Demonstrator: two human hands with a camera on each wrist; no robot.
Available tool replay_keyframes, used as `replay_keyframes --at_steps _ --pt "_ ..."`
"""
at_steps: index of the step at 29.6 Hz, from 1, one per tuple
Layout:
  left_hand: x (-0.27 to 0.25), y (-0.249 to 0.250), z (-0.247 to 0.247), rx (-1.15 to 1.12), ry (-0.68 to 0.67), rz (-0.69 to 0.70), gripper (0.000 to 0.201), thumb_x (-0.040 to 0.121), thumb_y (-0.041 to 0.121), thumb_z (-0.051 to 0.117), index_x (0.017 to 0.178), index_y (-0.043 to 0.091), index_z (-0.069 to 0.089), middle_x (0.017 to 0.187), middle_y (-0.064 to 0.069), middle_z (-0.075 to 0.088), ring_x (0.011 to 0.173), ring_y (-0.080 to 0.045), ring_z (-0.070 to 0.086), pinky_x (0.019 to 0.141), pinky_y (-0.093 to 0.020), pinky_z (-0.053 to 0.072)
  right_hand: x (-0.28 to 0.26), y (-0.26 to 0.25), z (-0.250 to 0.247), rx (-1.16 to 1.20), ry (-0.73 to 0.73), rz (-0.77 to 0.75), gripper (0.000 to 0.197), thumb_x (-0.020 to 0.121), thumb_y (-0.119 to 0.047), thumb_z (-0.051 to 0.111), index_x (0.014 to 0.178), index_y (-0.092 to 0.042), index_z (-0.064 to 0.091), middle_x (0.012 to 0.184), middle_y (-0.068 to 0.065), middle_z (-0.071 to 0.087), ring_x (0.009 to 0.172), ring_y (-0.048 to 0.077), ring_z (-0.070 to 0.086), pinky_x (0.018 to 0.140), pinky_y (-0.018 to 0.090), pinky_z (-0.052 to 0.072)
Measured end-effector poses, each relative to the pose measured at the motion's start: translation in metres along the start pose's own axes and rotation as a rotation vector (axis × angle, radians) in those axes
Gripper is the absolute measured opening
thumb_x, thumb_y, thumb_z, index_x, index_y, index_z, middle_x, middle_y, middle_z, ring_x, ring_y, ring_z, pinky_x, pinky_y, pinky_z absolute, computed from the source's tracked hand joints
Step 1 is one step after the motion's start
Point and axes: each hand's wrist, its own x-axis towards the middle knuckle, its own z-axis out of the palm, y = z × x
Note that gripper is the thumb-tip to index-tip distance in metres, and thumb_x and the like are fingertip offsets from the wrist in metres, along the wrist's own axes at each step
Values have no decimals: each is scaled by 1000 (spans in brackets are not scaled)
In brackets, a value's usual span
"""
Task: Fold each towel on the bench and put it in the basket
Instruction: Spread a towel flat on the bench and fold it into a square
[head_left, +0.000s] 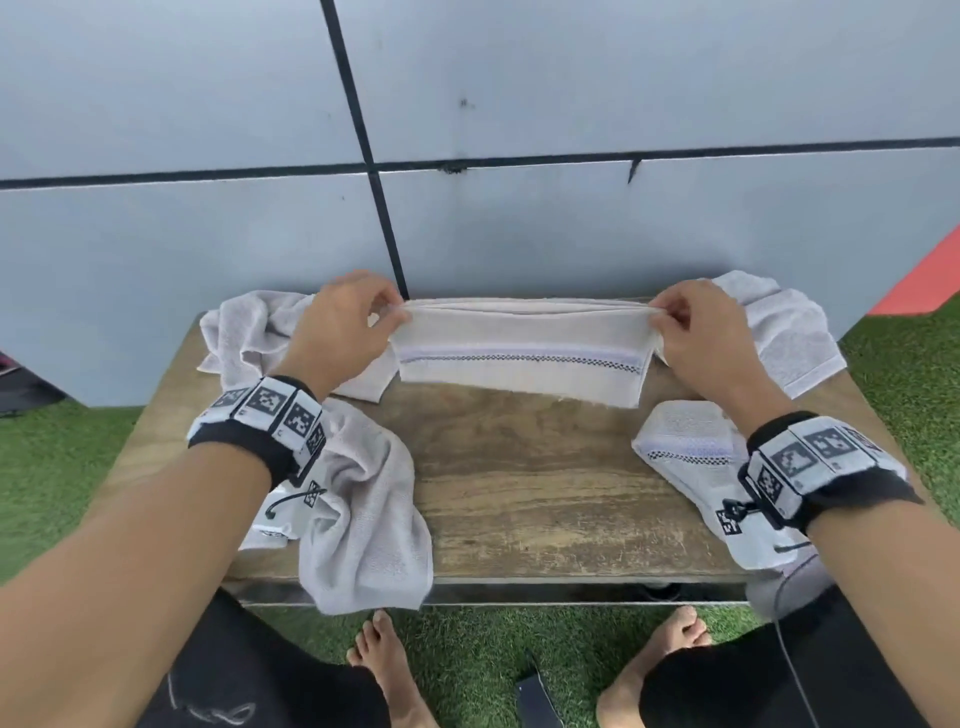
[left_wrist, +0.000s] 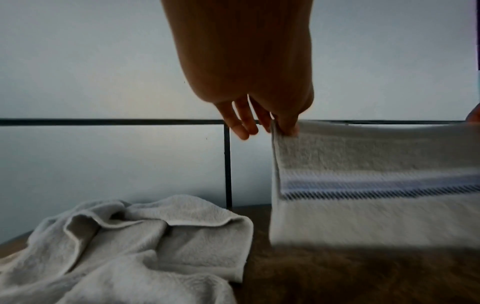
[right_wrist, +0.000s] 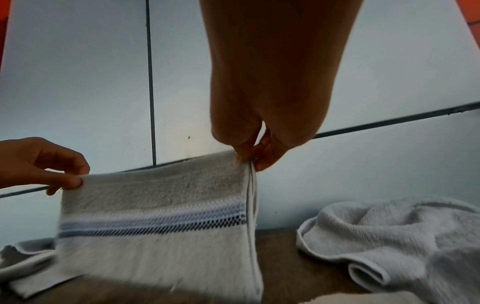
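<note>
Fingers of your left hand (head_left: 349, 320) and right hand (head_left: 693, 328) pinch the striped towel's (head_left: 522, 357) top corners above the bench's (head_left: 519, 499) back edge; uneven pull could misalign its doubled layers.

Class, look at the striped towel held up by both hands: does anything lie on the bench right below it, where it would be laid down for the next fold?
Nothing visible does. The white towel with a blue stripe hangs over bare wooden bench; crumpled grey towels lie off to the sides.

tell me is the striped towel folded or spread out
Folded: the striped towel hangs doubled, layered edges showing where the right hand and left hand pinch its top corners.
</note>
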Motion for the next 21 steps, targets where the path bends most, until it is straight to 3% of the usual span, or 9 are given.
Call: replay_keyframes --at_steps 2,4,6,8,10,16,21 --pt "-13 2 -8 -12 123 88 9 90 21 71 94 15 66 91 4 60 79 -7 48 75 -24 41 -13 -4 -9 78 68 -75 10 90 -5 66 99 -9 68 103 10 64 88 20 62 85 26 48" --pt "-35 -1 -5 18 141 113 10 90 21 71 96 15 66 92 3 59 79 -12 51 72 -30 45 -33 -1 -11 103 22 -130 11 89 -1 67 99 -7 67 102 10 63 88 21 62 87 28 50" --pt "-64 -7 4 41 -37 38 10 89 20 70 98 21 64 95 8 54 85 -13 51 76 -36 48 -57 11 -7 35 -142 -98 14 88 -1 69 100 -9 68 102 7 63 91 23 60 88 31 47" --pt "-95 -10 17 91 -334 -91 16 86 20 69 100 26 62 101 7 54 98 -17 51 88 -40 47 -82 27 2 -69 -357 -17 19 87 -4 70 104 -14 68 106 3 64 99 22 60 92 35 46" --pt "-118 -9 27 130 -481 -187 19 88 23 65 106 25 61 107 3 57 107 -21 52 93 -41 45 -104 37 12 -85 -444 67 19 89 -6 68 103 -18 66 104 0 65 101 20 60 90 32 45" --pt "-124 3 42 176 -402 -395 27 92 36 52 109 18 62 109 -4 61 106 -28 57 94 -45 46 -118 30 33 -96 -268 164 4 92 -14 63 89 -12 61 78 0 60 75 18 57 62 26 40" --pt "-116 9 57 295 -470 -506 44 94 53 44 104 15 65 112 -10 66 115 -33 54 103 -51 39 -119 22 45 -114 -234 281 17 95 -23 59 89 -8 57 79 9 63 76 24 59 68 38 49"
